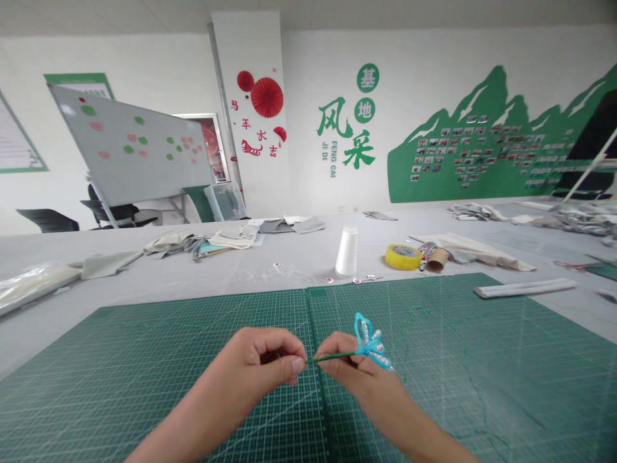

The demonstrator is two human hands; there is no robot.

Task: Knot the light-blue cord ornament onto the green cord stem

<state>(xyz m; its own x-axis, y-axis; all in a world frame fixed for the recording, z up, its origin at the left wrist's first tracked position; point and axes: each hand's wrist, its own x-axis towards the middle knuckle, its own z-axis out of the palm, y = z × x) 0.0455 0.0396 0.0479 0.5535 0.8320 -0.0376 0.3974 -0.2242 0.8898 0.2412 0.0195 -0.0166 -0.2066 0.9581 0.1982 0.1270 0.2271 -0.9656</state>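
A blue craft flower (370, 342) with pearly beads on its petals sits at the end of a thin green stem (337, 355). My right hand (359, 373) pinches that stem between thumb and fingers, the flower head standing out above the knuckles. Just to the left, my left hand (267, 360) is closed in a pinch on the stem's other end, its tip hidden by the fingers. Both hands are held above the seam between two green cutting mats (168, 347). Loose green thread (465, 347) trails across the right mat.
Beyond the mats stand a white cone (347, 252) and a roll of yellow tape (403, 257), beside a cardboard tube (438, 259). A rolled pale strip (525, 288) overlaps the right mat's edge. Fabric pieces (231, 236) lie along the grey table.
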